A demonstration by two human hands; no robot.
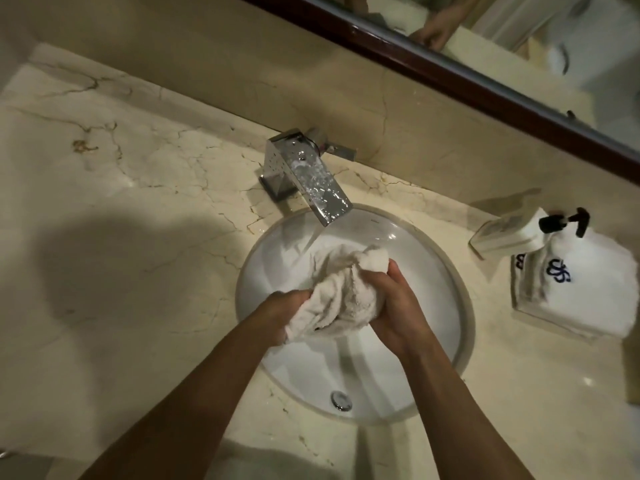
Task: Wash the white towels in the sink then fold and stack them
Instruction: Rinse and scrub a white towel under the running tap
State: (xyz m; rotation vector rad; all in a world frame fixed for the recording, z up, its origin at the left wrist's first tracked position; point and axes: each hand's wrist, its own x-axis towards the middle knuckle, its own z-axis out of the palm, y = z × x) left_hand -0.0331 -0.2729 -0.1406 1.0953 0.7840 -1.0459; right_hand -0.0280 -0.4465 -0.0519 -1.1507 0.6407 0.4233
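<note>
Counter [104,209]: cream marble w/ brown veins. Far left portion carries a broad shadow only.

Tap [304,178]: chrome, square-section, mounted on counter behind sink, spout angled over the basin's rear edge. Water runs along the open spout top. Stream falls toward the towel below.

Sink [446,271]: round white basin set under the counter, approx. centre of view. Contents: one towel held above the bowl, plus drain [341,400] at the near side, uncovered. Standing water level: cannot tell.

Left hand [280,306]: fingers curled round the lower-left end of the towel, clenched on it.

Towel [341,292]: white, bunched and twisted, wet-looking, spanning between both hands over the middle of the sink, just below the spout.

Right hand [398,306]: grasps the towel's upper-right portion, thumb and fingers wrapped on the fabric; a wad of cloth protrudes above the thumb.

Mirror [519,36]: dark-framed, top right, above the backsplash. Reflects a hand, blurred.

Soap bottle [512,233]: white w/ black pump, at the right of the sink, near the backsplash; fill level not visible.

Folded towels [581,292]: white stack w/ dark blue monogram, on counter far right, just beside the bottle, well apart from the sink contents.
</note>
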